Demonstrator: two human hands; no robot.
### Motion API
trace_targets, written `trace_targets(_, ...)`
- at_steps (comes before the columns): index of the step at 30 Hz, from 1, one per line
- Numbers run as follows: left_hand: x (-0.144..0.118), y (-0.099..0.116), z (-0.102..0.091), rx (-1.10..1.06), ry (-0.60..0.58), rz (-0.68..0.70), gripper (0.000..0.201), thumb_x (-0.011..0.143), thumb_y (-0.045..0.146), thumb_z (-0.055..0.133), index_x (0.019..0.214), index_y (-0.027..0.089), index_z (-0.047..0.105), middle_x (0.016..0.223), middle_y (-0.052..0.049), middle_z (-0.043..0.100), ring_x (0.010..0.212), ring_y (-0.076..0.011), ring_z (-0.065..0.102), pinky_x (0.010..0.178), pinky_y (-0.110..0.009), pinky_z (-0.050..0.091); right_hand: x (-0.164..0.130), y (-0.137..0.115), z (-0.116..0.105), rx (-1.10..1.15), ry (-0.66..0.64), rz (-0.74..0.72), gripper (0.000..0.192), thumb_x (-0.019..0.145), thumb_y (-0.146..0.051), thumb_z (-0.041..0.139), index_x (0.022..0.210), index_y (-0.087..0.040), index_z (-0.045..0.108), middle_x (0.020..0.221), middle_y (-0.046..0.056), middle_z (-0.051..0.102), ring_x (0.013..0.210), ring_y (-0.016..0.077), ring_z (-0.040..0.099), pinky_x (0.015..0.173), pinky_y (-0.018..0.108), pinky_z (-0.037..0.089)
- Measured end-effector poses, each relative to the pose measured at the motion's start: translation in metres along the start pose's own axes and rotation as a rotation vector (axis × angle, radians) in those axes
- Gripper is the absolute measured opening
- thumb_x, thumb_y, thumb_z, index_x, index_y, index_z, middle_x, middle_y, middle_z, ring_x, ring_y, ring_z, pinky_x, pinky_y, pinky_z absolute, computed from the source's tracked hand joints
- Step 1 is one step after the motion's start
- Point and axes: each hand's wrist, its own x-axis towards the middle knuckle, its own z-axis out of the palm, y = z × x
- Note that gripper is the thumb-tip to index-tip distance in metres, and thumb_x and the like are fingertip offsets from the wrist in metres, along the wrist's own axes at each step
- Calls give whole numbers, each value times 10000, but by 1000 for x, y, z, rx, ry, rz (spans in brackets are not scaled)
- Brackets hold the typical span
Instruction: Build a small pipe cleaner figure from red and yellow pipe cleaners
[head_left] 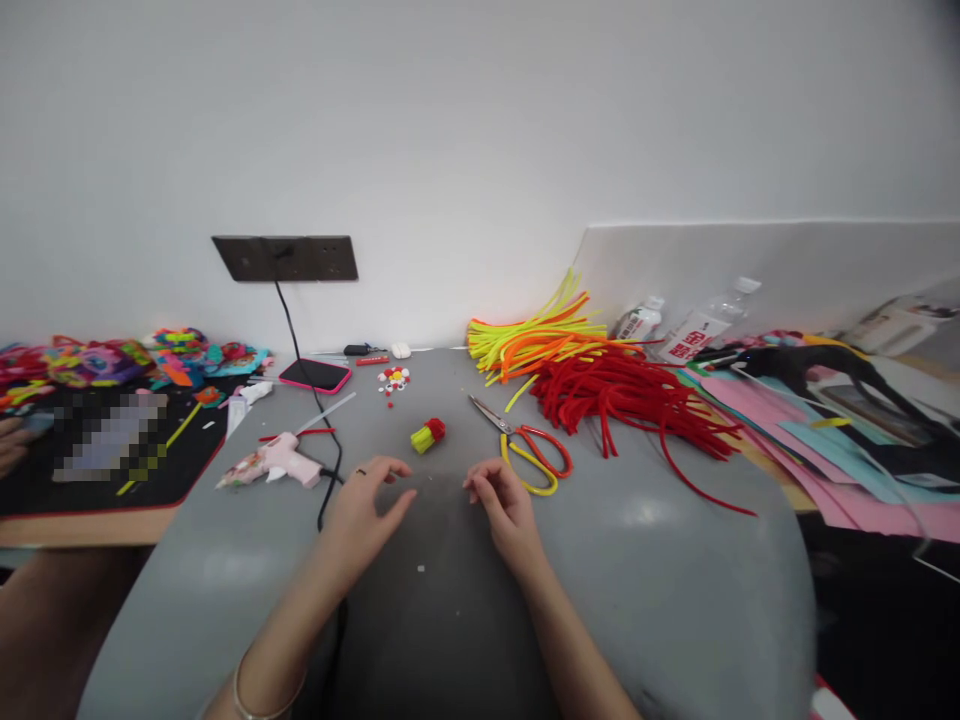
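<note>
My left hand (369,508), with a ring on one finger, hovers over the grey table, thumb and fingers apart and nothing between them. My right hand (504,505) is closed in a pinch; whatever its fingertips hold, if anything, is too small to name. Beyond the gap between both hands lies a small bundle of red and yellow-green pipe cleaners (427,436). Scissors (525,447) with one orange and one yellow handle rest just past my right hand, blades partly spread. A pale pink glue gun (277,462) lies on its side left of my left hand.
Red pipe cleaners (615,395) and yellow and orange pipe cleaners (536,338) pile at the back right. A pink-edged phone (315,375), a black cable (335,440) and small googly eyes (394,378) lie at the back left. Another person's hand (11,445) shows far left.
</note>
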Motion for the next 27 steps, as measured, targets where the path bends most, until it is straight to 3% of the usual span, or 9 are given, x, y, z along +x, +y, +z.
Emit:
trace_targets(6, -15, 23, 10, -166, -149, -49, 86, 795, 218, 589, 866, 213, 637, 831, -22, 690, 727, -163, 626, 670, -275, 477, -2, -3, 10, 56, -187, -11, 336, 975, -418, 404, 716, -208, 448, 692, -22, 438, 593, 123, 393, 579, 257, 343)
trace_targets(11, -36, 33, 20, -426, -273, -209, 64, 815, 237, 582, 841, 203, 629, 801, -29, 669, 709, -157, 623, 645, -262, 492, -8, -1, 15, 101, -161, 71, 311, 958, -456, 437, 762, -215, 439, 681, -38, 388, 562, 113, 349, 522, 236, 310)
trace_targets(19, -53, 20, 34, -708, -129, -391, 255, 793, 308, 638, 1008, 202, 552, 927, -72, 640, 849, -190, 636, 740, -313, 534, -16, -9, 17, -22, -373, 91, 234, 886, -431, 579, 934, -203, 561, 756, -5, 509, 660, 136, 464, 614, 247, 389)
trace_targets(25, -47, 20, 29, -611, -109, -359, 299, 771, 247, 644, 1058, 201, 570, 983, -78, 643, 787, -175, 645, 724, -335, 556, -14, -8, 16, -31, -279, 63, 273, 916, -437, 522, 798, -193, 556, 742, 4, 508, 663, 141, 459, 612, 248, 382)
trace_targets(27, -44, 20, 28, -562, -105, -306, 302, 782, 234, 632, 1079, 209, 586, 1005, -78, 647, 823, -182, 650, 752, -346, 558, -14, -7, 14, -33, -318, 57, 285, 917, -447, 522, 796, -192, 554, 754, 7, 501, 663, 140, 442, 608, 249, 371)
